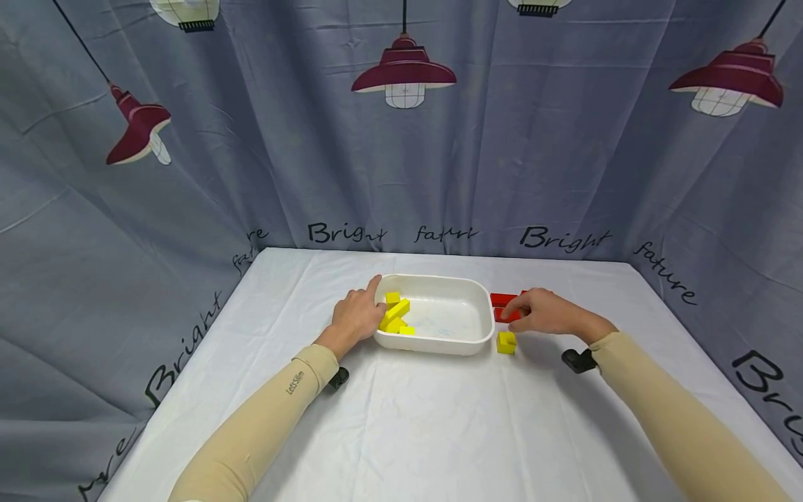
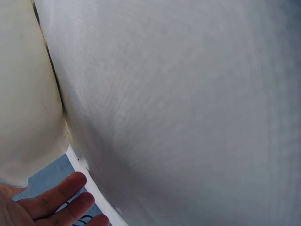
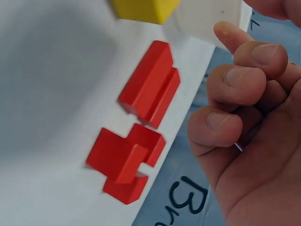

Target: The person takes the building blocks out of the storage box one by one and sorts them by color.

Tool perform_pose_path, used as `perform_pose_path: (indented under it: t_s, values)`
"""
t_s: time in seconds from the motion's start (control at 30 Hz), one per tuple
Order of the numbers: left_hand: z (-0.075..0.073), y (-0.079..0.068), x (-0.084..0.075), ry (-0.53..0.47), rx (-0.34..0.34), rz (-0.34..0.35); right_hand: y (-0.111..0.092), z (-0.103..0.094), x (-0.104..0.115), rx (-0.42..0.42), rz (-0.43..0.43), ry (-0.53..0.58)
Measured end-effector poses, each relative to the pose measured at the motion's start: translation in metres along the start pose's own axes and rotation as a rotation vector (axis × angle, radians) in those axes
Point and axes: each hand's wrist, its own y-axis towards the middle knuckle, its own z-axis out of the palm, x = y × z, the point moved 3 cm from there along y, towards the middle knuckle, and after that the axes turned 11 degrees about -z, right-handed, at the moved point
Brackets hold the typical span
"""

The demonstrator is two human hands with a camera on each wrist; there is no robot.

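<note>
On the desk (image 1: 401,432), the tray (image 1: 433,344) is touched at its left edge by the extended left hand (image 1: 355,315). Near a yellow block (image 1: 506,342), the right hand (image 1: 555,312) is held, thumb parted.

Tray (image 1: 439,345): smooth plastic by its look, softly glossy
Yellow blocks (image 1: 397,311): smooth-faced
Red blocks (image 3: 146,77): smooth, low sheen; you cannot tell plastic from painted wood
Tablecloth (image 1: 426,425): matt cloth, lightly creased before you
Curtain (image 1: 295,153): matt printed cloth, wrinkled
Your sleeves (image 1: 251,422): smooth matt fabric
</note>
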Motion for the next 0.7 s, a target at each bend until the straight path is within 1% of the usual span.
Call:
perform_pose_path:
  t_s: [0.23,0.33,0.53,0.7]
  values:
    - [0.0,0.0,0.002,-0.01,-0.002,0.0,0.012,-0.003,0.015,-0.002,-0.073,0.03]
    - [0.0,0.0,0.002,-0.009,-0.005,-0.001,0.018,-0.005,0.021,0.006,-0.084,0.038]
    - [0.0,0.0,0.002,-0.008,-0.014,-0.005,0.036,-0.006,0.031,0.041,-0.108,-0.009]
    - [0.0,0.0,0.0,-0.012,-0.013,0.004,0.049,-0.005,0.041,0.077,-0.122,-0.025]
